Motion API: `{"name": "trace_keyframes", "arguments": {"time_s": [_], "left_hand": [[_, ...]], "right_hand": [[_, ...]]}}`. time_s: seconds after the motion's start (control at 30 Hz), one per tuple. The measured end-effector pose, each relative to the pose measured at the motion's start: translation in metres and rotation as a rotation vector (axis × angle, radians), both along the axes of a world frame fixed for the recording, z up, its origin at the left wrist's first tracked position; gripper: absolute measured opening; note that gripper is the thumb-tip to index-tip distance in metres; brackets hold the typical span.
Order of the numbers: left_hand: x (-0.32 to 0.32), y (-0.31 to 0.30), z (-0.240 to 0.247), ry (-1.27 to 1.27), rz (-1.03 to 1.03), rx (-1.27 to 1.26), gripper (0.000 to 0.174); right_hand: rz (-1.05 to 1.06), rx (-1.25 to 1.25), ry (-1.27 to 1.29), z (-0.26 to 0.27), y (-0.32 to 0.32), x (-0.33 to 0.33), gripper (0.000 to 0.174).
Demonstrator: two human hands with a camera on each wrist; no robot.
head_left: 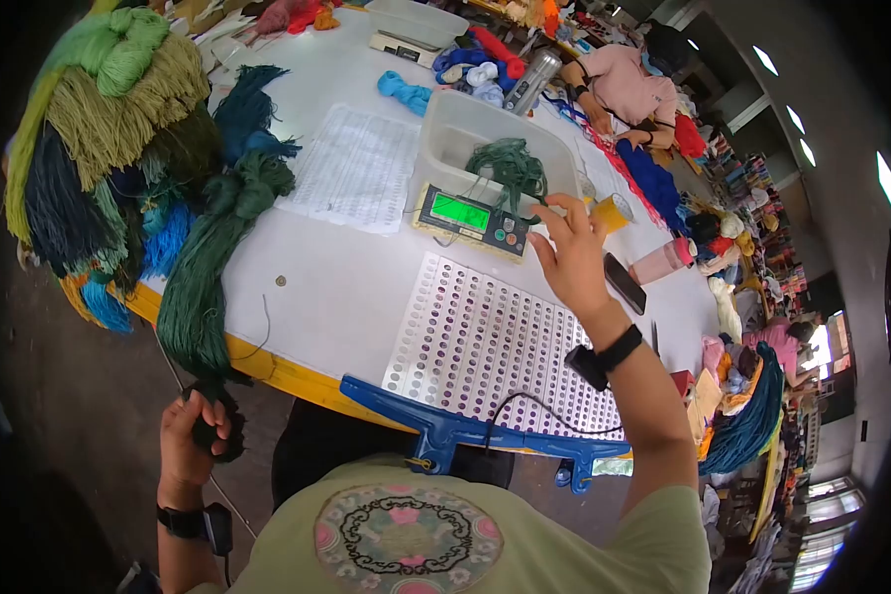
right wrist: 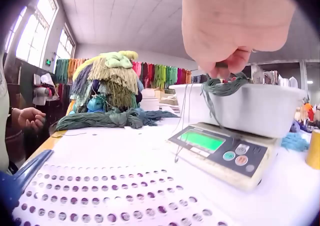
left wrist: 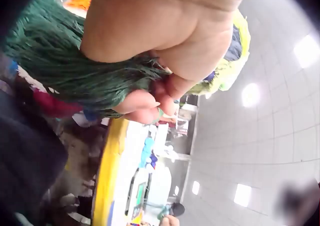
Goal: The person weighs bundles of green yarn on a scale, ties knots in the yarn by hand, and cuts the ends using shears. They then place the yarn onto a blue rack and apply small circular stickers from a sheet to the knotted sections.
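My left hand point(head_left: 183, 445) has its fingers curled round the lower end of a long dark green yarn skein point(head_left: 208, 277), which hangs over the table's left front edge. In the left wrist view, strands of this skein point(left wrist: 60, 61) run out from between the fingers and thumb. My right hand point(head_left: 576, 262) is at the near edge of a translucent plastic tub point(head_left: 450, 134), pinching dark green yarn point(right wrist: 225, 86) whose loose ends dangle over the rim. More green yarn point(head_left: 510, 170) lies inside. The tub stands on a digital scale point(head_left: 470, 223) with its green display lit.
A white board with rows of round holes point(head_left: 485, 342) lies in front, beside a blue frame point(head_left: 435, 416). Piled skeins point(head_left: 118, 129) stand at the left, and a printed sheet point(head_left: 351, 168) lies near the scale. A phone point(head_left: 625, 282) lies at right; another person point(head_left: 633, 84) works across the table.
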State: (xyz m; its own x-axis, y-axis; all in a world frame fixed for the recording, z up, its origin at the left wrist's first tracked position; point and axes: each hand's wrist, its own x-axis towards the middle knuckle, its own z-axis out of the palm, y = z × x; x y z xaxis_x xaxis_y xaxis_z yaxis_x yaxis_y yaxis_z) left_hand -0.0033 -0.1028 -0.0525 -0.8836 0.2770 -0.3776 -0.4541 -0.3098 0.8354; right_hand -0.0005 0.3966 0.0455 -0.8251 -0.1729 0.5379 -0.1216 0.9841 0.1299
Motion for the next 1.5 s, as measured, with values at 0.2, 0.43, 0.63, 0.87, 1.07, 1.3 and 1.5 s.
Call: {"name": "trace_keyframes", "arguments": {"time_s": [0.2,0.43,0.63,0.87,1.07,1.3,1.5], "left_hand": [[0.007,0.014,0.003,0.054,-0.128,0.009,0.034],[0.019,0.032,0.013,0.051,-0.251,0.14,0.036],[0.02,0.05,0.02,0.075,-0.319,0.15,0.037],[-0.007,0.088,0.05,0.204,-0.338,0.699,0.046],[-0.029,0.12,0.062,0.276,-0.564,1.061,0.044],[-0.021,0.17,0.074,0.281,-0.703,1.191,0.045],[-0.016,0.154,0.087,0.391,-0.513,1.168,0.052]], "right_hand": [[-0.109,-0.152,0.01,0.001,-0.012,0.024,0.041],[-0.153,-0.171,0.05,-0.015,-0.007,0.0,0.039],[-0.221,-0.049,0.043,-0.025,-0.005,-0.017,0.032],[-0.53,-0.399,0.286,0.057,0.065,0.028,0.028],[-0.514,0.389,0.659,0.163,0.134,0.14,0.039],[0.195,-1.698,-0.802,0.118,-0.134,0.066,0.03],[0.272,-1.95,-1.297,0.077,-0.172,0.062,0.029]]}}
